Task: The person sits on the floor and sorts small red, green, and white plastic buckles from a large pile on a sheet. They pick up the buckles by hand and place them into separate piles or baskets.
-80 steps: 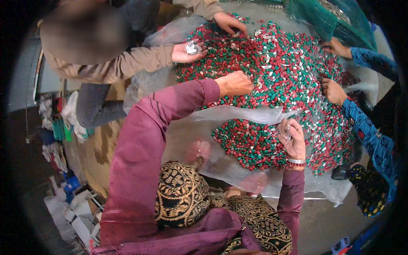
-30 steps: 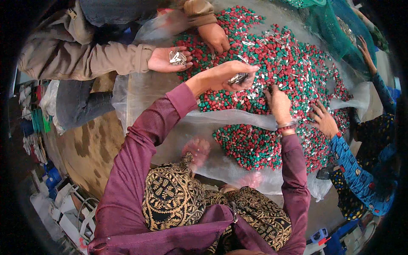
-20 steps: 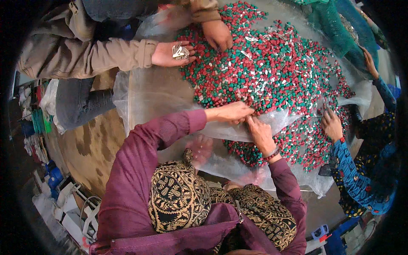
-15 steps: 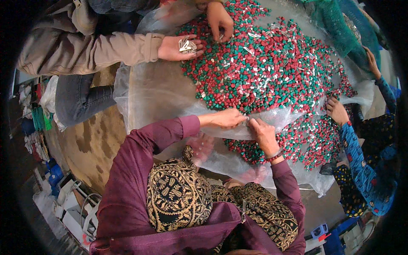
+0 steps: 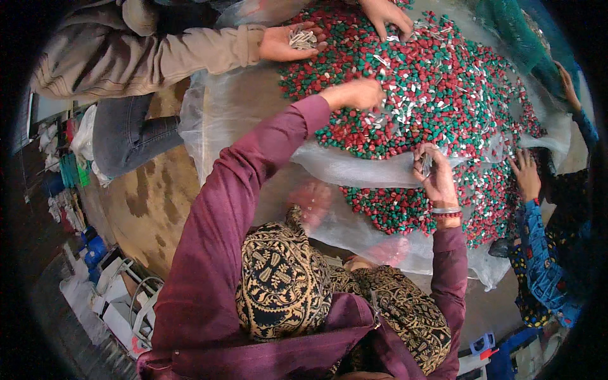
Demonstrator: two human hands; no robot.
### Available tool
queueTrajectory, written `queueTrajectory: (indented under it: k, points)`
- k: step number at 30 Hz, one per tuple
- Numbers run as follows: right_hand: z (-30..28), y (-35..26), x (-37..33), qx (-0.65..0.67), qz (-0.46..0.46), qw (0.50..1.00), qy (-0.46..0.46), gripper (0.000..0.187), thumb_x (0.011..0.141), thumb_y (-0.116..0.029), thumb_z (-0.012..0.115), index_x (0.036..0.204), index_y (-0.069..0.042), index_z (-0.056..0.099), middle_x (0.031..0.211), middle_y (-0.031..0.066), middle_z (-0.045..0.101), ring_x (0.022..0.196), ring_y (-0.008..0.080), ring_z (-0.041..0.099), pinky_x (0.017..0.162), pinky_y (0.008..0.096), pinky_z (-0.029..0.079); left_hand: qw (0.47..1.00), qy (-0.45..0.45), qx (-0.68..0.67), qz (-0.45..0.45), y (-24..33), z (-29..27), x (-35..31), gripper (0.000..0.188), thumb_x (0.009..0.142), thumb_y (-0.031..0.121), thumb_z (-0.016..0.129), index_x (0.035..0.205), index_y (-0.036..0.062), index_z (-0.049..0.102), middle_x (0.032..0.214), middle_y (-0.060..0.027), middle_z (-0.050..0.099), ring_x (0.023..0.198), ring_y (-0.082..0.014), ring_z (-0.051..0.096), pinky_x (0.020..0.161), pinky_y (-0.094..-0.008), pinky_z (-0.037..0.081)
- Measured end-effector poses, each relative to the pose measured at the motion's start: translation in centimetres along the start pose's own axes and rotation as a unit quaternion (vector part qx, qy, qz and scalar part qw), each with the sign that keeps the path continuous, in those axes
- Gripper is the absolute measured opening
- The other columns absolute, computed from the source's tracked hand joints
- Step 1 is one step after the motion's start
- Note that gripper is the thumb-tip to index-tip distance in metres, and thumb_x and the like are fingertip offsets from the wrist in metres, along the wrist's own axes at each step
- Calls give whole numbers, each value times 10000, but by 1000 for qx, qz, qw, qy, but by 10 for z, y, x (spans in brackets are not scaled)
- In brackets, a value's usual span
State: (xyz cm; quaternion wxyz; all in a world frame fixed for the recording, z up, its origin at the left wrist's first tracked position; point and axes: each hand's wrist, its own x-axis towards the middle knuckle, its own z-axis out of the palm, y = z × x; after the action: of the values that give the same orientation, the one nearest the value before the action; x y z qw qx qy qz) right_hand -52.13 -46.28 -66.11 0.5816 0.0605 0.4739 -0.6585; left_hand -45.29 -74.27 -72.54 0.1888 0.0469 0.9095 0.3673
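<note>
A wide heap of small red and green cone-shaped pieces (image 5: 437,95) lies on clear plastic sheeting, with thin white strips mixed in. Over the middle of this heap is my left hand (image 5: 362,95), its fingers turned down toward the pieces and blurred by motion. Whether it grips anything cannot be made out. My right hand (image 5: 438,180) is turned up near the fold of the sheet, closed around several thin whitish-grey strips (image 5: 426,163). Bracelets circle my right wrist.
A co-worker's open palm (image 5: 285,44) at upper left carries a bunch of whitish strips. That person's other hand (image 5: 387,18) reaches into the heap. Another person's hand (image 5: 527,176) rests at the right edge. Green netting (image 5: 513,31) lies at upper right; a sheet fold (image 5: 354,166) crosses the heap.
My hands were close together at the sheet fold. My left hand has moved up over the heap; my right has moved right and turned up. The co-worker's picking hand has shifted right.
</note>
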Motion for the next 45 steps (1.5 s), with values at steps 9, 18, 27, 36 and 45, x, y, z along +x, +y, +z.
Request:
queueTrajectory:
  k: [9, 18, 27, 36, 45]
  points:
    - [14, -2, 41, -552, -247, 795, -41, 195, 904, -249, 567, 900, -54, 570, 656, 28, 579, 538, 174, 561, 427, 307, 404, 999, 16, -8, -45, 60, 47, -99, 296, 916, 309, 483, 842, 55, 616, 752, -177, 634, 731, -340, 649, 629, -461, 502]
    - [42, 80, 15, -823, -290, 477, -103, 493, 851, -136, 514, 1334, -163, 422, 695, 115, 620, 653, 268, 649, 535, 386, 506, 997, -68, 34, 8, 99, 88, -125, 187, 908, 184, 466, 957, 4, 459, 793, -204, 614, 683, -369, 639, 562, -477, 507]
    - [34, 24, 26, -852, -120, 495, 121, 687, 776, -29, 497, 1423, -46, 270, 759, 201, 655, 642, 335, 659, 518, 425, 509, 978, 116, 153, -86, 74, 76, -124, 252, 943, 240, 447, 1065, 19, 430, 784, -172, 591, 612, -343, 624, 485, -416, 507]
    - [47, 34, 43, -846, -305, 435, -55, 347, 852, -92, 478, 1198, -120, 467, 704, 88, 624, 674, 237, 659, 516, 349, 513, 944, 97, 299, -103, 89, 97, -95, 338, 815, 133, 504, 1075, -83, 492, 703, -126, 574, 606, -212, 632, 447, -320, 495]
    - [37, 46, 49, -877, -223, 426, -14, 220, 832, -127, 562, 1043, -107, 502, 716, 130, 644, 643, 267, 651, 516, 367, 504, 976, 74, 185, -87, 81, 64, -103, 164, 826, 95, 512, 929, -16, 450, 657, -162, 613, 600, -313, 650, 501, -420, 514]
